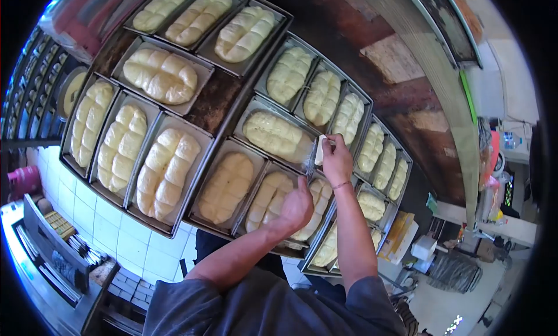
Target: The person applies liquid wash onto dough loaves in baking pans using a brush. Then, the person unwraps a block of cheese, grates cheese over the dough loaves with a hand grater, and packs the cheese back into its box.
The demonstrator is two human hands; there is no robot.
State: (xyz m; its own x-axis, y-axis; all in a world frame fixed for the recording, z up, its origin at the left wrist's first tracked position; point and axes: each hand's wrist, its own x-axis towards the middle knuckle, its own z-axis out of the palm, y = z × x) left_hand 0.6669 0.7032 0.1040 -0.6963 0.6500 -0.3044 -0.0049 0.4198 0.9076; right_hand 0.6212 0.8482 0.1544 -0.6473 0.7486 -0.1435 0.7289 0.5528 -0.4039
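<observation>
My right hand grips the pale handle of a pastry brush, its bristles pointing down and left. Close beside the bristles is my left hand, looking closed with one digit raised at their tips; its other fingers are hidden, and whether it holds anything is unclear. Under the brush, a segmented dough loaf with a glossy top lies in a metal loaf pan. Below my left hand is another dough loaf, partly covered by the hand.
Several more dough loaves in joined pans spread left, at top left and right. A dark worn surface lies beyond. At lower left are a tiled floor and a pink gas cylinder. A yellow container stands right.
</observation>
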